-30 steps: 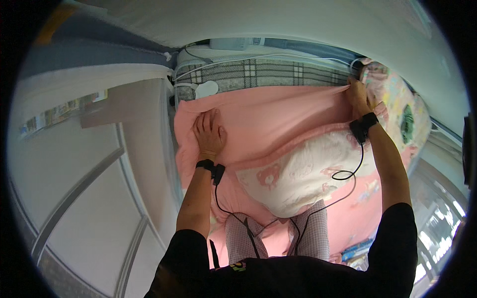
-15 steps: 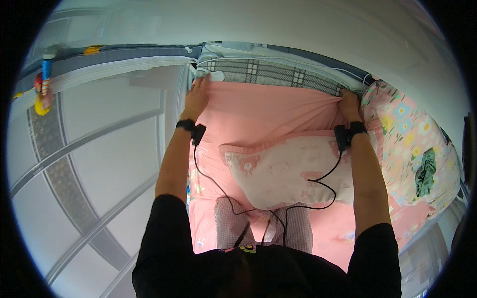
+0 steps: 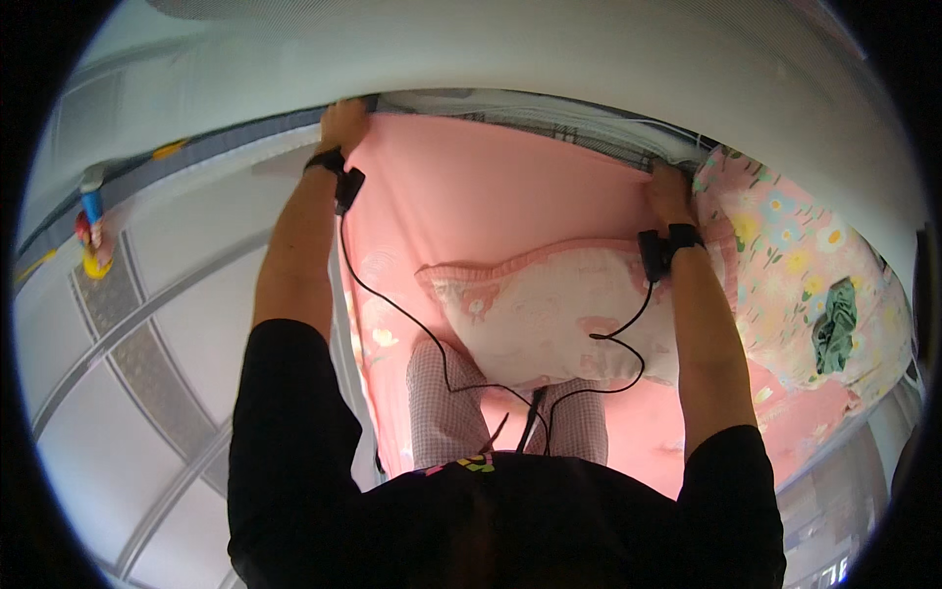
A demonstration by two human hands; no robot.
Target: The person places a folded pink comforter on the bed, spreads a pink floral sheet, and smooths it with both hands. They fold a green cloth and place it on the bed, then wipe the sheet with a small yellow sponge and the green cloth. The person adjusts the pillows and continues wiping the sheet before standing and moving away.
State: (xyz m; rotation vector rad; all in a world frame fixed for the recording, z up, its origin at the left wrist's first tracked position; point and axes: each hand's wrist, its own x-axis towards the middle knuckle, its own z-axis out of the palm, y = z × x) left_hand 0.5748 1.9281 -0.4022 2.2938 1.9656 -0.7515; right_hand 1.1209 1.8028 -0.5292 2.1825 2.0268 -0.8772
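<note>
A pink bed sheet (image 3: 491,187) stretches over the bed between my hands. At its far left corner my left hand (image 3: 345,125) is closed on the sheet's edge, up by the dark grey border of the bed. My right hand (image 3: 671,192) grips the far edge of the same sheet at the right, beside a floral pillow; its fingertips are partly hidden. Between my forearms, a white pillow (image 3: 559,309) with pink bear prints and a pink border lies on the sheet, in front of my knees.
Plaid mattress fabric (image 3: 559,131) shows as a narrow strip beyond the sheet. The floral pillow (image 3: 780,231) carries a crumpled green cloth (image 3: 835,329). Black cables (image 3: 392,299) run from my wrist straps across my lap. A colourful toy (image 3: 92,221) hangs at the left.
My left hand has moved outward and away, drawing the sheet's corner over the plaid fabric toward the far edge. My right hand keeps its grip, and the sheet looks flatter.
</note>
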